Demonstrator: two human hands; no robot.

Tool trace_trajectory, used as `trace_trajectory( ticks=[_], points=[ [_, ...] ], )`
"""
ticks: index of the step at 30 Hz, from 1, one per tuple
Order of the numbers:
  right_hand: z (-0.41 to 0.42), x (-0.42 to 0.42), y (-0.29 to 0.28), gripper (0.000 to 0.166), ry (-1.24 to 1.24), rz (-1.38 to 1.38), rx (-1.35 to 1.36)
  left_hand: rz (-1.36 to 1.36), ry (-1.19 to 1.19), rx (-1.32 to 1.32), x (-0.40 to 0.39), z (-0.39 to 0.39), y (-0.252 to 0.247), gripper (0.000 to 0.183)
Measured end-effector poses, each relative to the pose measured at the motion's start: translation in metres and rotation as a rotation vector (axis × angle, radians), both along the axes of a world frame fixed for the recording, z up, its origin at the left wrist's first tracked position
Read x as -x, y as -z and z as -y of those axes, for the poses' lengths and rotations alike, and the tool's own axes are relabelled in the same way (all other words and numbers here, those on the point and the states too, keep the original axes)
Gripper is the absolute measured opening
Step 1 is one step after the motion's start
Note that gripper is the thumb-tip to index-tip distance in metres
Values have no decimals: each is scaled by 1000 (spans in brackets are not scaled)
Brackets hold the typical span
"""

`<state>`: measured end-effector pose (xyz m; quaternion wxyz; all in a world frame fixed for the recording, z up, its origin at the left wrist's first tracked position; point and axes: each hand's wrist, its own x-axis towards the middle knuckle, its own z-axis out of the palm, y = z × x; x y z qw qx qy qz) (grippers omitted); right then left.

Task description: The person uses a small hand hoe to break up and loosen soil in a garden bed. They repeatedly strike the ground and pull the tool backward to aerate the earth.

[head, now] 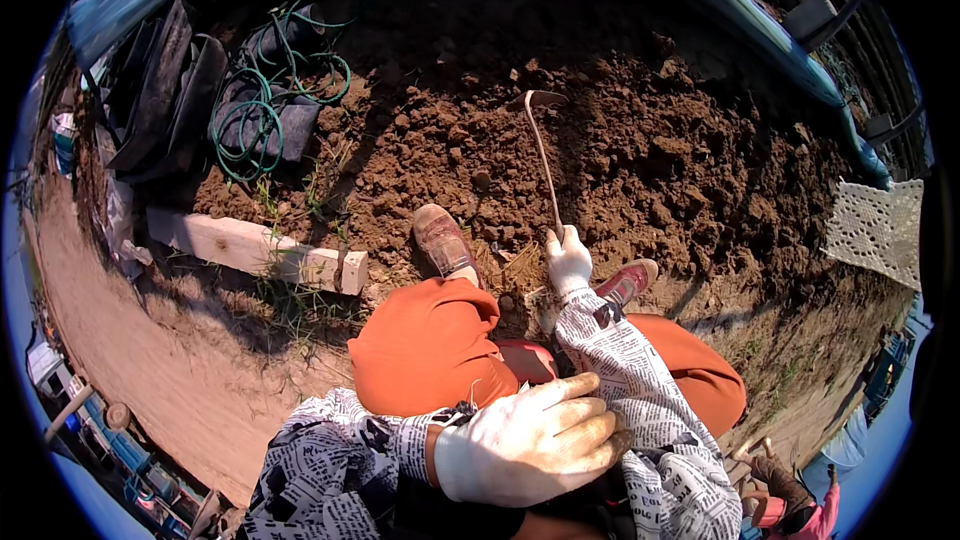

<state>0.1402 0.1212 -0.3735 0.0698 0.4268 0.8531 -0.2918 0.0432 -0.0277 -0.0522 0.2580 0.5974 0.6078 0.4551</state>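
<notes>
My right hand (570, 261), in a white work glove, grips the lower end of a hand hoe (545, 154) with a thin curved metal shank. The hoe's blade (546, 98) rests on or just above broken clods of brown soil (457, 139). Bent across my lap is my left hand (536, 442), also gloved in white with soiled fingertips. Its fingers are slightly apart and nothing shows in it; the palm is hidden. My two reddish shoes (444, 241) stand at the near edge of the loosened soil.
A pale wooden beam (255, 249) lies left of my feet. Beyond it are dark folded sheets (169, 90) and a coiled green hose or rope (259, 120). Blue plastic sheeting (795, 52) curves along the far side. A perforated white mat (877, 231) lies right. Another person (795, 499) is at lower right.
</notes>
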Motion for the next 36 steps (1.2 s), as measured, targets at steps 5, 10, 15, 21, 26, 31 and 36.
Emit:
trace_trajectory(
  ticks=[5, 10, 15, 21, 26, 31, 36],
  points=[
    [-17, 45, -2, 29, -37, 294, 202, -7, 8, -53, 1, -2, -1, 29],
    [-6, 24, 4, 30, 19, 215, 177, -11, 38, -31, 3, 0, 2, 25],
    [-11, 52, 5, 32, 214, -22, 162, 8, 39, -32, 0, 0, 2, 25],
    [21, -19, 28, 36, -33, 168, 203, -1, 24, -60, -1, 0, 5, 26],
    [49, -12, 0, 34, -83, 260, 261, 57, 37, -16, 2, -1, 3, 29],
    [27, 94, 3, 37, -108, 259, 328, 18, 18, -22, 1, 0, 1, 30],
    [-7, 160, -11, 40, 123, -112, 348, 19, 15, -23, 2, -1, 5, 32]
  ],
)
